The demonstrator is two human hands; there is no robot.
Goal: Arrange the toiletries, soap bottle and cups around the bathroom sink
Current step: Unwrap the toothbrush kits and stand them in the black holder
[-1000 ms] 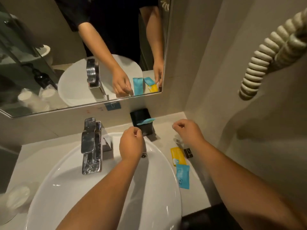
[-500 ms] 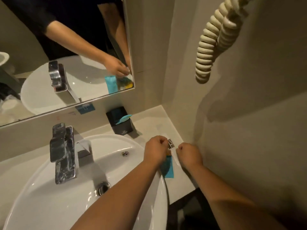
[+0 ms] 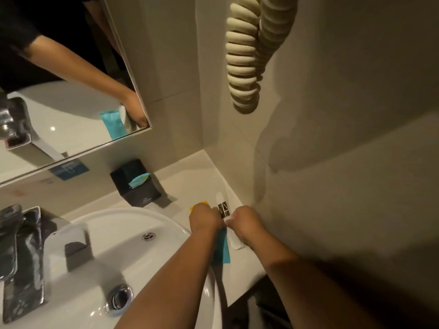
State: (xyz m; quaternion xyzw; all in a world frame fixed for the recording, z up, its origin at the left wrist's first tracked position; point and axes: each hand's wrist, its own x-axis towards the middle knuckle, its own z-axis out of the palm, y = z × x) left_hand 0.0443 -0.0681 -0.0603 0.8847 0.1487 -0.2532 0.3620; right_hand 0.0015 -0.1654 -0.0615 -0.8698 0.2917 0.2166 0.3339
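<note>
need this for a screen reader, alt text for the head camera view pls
Both hands, left hand and right hand, work on a white packet on the counter right of the sink, beside yellow and blue sachets. A black box sits below the mirror.

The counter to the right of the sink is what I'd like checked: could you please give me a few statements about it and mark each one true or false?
1. The black box stands behind the sink, against the back wall. True.
2. A blue packet sticks out of the box. True.
3. The blue sachet lies inside the basin. False: it lies on the counter, right of the sink rim.
4. The left hand and right hand are far apart. False: they nearly meet over a white packet with a dark label.
5. The yellow packet is partly hidden by the left hand. True.
</note>
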